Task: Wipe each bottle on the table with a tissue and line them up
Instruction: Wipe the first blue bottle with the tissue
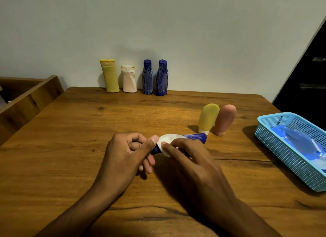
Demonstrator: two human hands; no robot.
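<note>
The left hand (127,154) gripped one end of a dark blue plastic bottle (195,137) lying sideways above the brown wooden table (70,148), thumb on top and fingers curled beneath. The right hand (190,159) pinched a white crumpled tissue (167,139) against the bottle's middle, fingers bent over it. The bottle's far end stuck out to the right, past both hands. Just beyond it, near the right side, a yellow rounded tube with a white cap (208,118) and a pink rounded tube (225,119) stood cap-down, touching each other. At the far edge against the wall, 4 bottles stood upright in a row: a yellow bottle (110,77), a cream bottle (129,79) and 2 blue streaked bottles (147,77). A light blue plastic mesh basket (275,146) sat at the right edge, holding a blue packet.
</note>
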